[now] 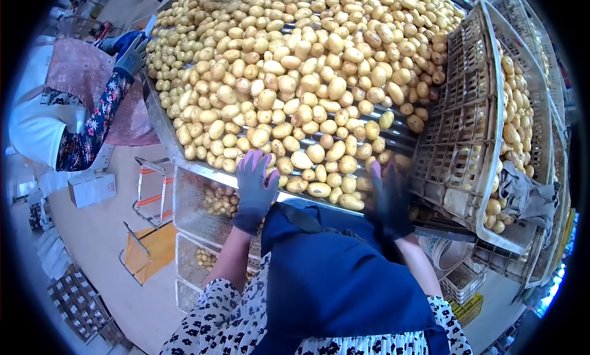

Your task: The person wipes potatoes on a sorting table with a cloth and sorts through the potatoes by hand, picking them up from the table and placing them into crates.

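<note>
A broad heap of potatoes [289,103] covers a sorting table with metal rollers [399,137]. My left hand [255,192], in a dark glove with pink fingertips, lies at the table's near edge with its fingers spread against the closest potatoes. It grips nothing that I can see. Farther right, my right hand [391,201] wears the same kind of glove and is somewhat blurred. Its fingers are stretched out and apart beside the potatoes at the near right corner.
Plastic crates [458,121] of potatoes stand at the right, a grey cloth [528,192] draped over one rim. More crates [203,216] sit below the table's left front. A co-worker's gloved hand [132,54] is at the far left edge. An orange folding seat [147,253] stands on the floor.
</note>
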Available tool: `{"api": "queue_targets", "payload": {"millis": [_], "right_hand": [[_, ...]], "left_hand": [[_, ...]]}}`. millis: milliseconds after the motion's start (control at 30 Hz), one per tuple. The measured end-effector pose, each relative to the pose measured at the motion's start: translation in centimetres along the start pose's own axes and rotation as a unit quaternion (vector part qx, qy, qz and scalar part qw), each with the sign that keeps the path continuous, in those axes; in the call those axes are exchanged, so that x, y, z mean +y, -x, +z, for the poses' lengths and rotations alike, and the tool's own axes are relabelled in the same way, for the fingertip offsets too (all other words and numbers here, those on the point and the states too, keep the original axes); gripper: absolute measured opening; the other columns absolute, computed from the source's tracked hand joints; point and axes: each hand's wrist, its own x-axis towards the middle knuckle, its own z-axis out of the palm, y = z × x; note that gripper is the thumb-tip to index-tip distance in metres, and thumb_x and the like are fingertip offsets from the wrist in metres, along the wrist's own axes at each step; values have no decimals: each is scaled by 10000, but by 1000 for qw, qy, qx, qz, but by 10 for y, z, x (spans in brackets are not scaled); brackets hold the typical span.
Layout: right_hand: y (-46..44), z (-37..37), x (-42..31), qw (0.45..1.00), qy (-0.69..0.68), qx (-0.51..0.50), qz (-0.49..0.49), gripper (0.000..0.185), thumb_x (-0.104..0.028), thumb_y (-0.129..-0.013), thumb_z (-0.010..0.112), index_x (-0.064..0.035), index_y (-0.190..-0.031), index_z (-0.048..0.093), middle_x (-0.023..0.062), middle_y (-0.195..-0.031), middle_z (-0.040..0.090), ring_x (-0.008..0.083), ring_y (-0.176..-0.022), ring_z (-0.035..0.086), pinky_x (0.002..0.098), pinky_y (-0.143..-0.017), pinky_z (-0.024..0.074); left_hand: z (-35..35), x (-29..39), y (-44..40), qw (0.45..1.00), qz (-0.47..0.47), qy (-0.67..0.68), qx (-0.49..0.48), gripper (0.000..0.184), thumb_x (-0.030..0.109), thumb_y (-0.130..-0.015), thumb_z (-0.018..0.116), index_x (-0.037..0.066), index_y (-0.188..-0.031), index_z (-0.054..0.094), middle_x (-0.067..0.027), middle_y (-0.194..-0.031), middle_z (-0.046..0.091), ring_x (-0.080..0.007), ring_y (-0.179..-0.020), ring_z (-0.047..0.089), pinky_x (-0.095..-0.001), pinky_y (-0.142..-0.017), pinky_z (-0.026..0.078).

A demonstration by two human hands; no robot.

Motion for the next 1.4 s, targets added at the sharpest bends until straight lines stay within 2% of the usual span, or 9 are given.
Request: {"api": "queue_targets", "payload": {"millis": [400, 567, 733, 833, 933, 1100, 1200, 1233, 1400], "right_hand": [[-67, 4, -26, 997, -71, -15, 39, 825, -180, -700, 769, -152, -1416, 360, 269, -1442, 288, 443, -1208, 429, 481, -952, 429], [-80, -11, -36, 994, -18, 112, -11, 569, -128, -737, 679, -120, -1276, 497, 169, -1264, 497, 339, -1127, 489, 439, -914, 431], [-87, 16, -77, 963, -136, -66, -225, 228, -147, -831, 526, -118, -1042, 606, 79, -1091, 570, 248, -1033, 535, 401, -909, 427], [-95, 20, -92, 971, -14, -137, -197, 199, -166, -824, 531, -124, -991, 631, 69, -1054, 585, 234, -1006, 547, 376, -887, 431], [-85, 29, -78, 972, -94, 27, -215, 173, -176, -815, 544, -113, -942, 643, 70, -1019, 586, 224, -951, 560, 363, -850, 432], [-68, 16, -29, 995, -48, 27, -80, 185, -205, -782, 603, -99, -928, 638, 70, -947, 590, 232, -872, 584, 376, -796, 443], [-79, 0, -11, 998, -33, -19, 46, 214, -195, -767, 640, -99, -959, 638, 74, -911, 592, 255, -844, 593, 392, -774, 456], [-86, -8, -9, 995, -39, -18, 87, 235, -183, -764, 653, -98, -984, 638, 77, -902, 594, 268, -844, 597, 398, -767, 464], [-104, -25, -7, 987, -95, 120, 52, 274, -121, -765, 636, -93, -1038, 639, 86, -935, 605, 284, -880, 600, 402, -744, 478]], "left_hand": [[4, 31, -38, 995, 85, -42, -28, 436, 283, -805, 642, 86, -1181, 542, -145, -1209, 474, -343, -1154, 424, -561, -942, 311], [13, 27, -30, 982, 68, -160, -69, 673, 508, -744, 671, 201, -1319, 502, -140, -1280, 446, -341, -1189, 392, -526, -984, 270], [7, 21, -55, 986, 19, -83, -146, 760, 620, -679, 664, 253, -1322, 496, -124, -1199, 478, -346, -1211, 361, -622, -1035, 198], [-6, 21, -68, 984, 5, -68, -167, 750, 625, -666, 672, 249, -1298, 524, -88, -1132, 501, -288, -1141, 424, -593, -1001, 242], [-18, 14, -82, 970, 2, -115, -213, 664, 549, -709, 683, 214, -1266, 547, -61, -1048, 528, -261, -1058, 468, -496, -967, 271], [-20, -26, -95, 992, 37, -104, 59, 166, 179, -792, 654, 125, -946, 686, -86, -1003, 622, -282, -954, 580, -415, -840, 447], [-12, 7, -95, 993, 26, 78, -81, 202, 139, -805, 622, 119, -999, 672, -74, -916, 639, -282, -889, 600, -400, -823, 465], [2, 11, -95, 989, 138, 17, -55, 209, 131, -808, 601, 113, -1010, 654, -59, -843, 630, -255, -831, 606, -383, -777, 474], [40, 31, -94, 966, 188, -172, -49, 144, 166, -790, 598, 142, -926, 642, -62, -804, 622, -233, -778, 612, -406, -697, 479]]}}
